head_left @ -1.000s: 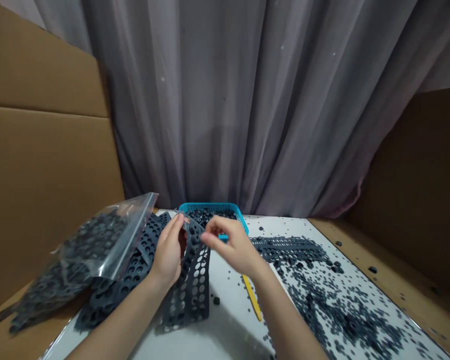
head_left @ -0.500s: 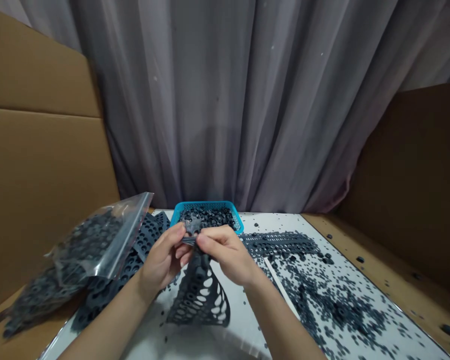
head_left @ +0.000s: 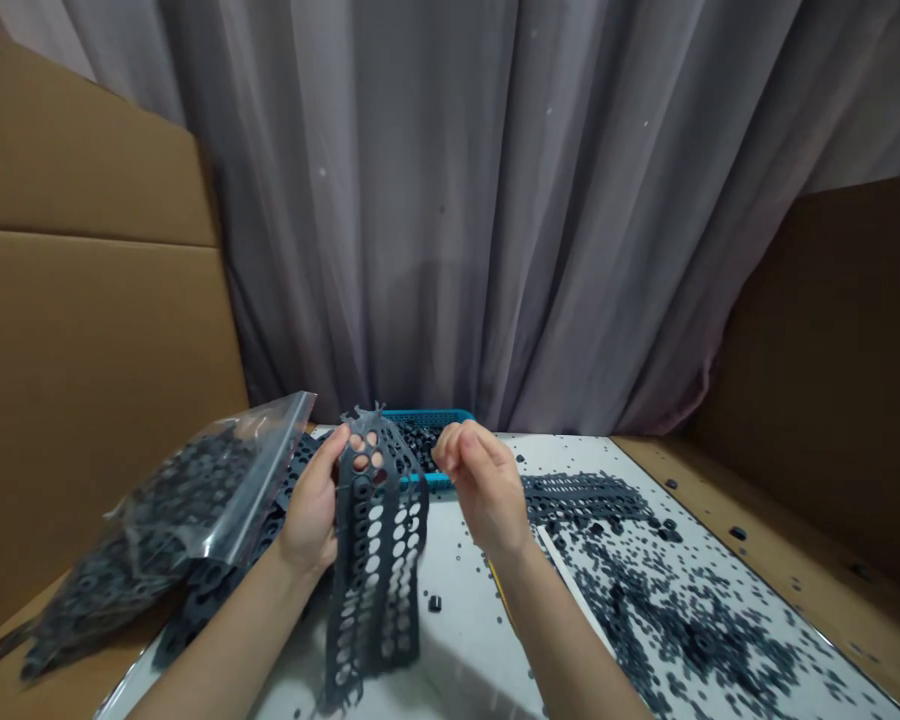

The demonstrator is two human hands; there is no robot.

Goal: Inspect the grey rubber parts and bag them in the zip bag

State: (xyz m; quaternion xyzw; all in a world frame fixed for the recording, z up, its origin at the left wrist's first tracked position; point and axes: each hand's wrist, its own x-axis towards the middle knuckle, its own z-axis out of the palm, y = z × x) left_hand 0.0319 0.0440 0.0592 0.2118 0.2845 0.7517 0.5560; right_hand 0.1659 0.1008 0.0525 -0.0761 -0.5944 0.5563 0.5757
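Perforated sheet (head_left: pixel 388 545): hanging between the 2 hands.
Left hand (head_left: pixel 313 515): gripping the sheet's upper left edge.
Right hand (head_left: pixel 489 485): fingers curled closed, apart from the sheet; whether anything is held, indeterminate.

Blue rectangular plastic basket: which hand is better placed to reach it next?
Probably the right hand: it appears near the basket, apart from the dark, perforated, rubbery sheet the left hand holds.
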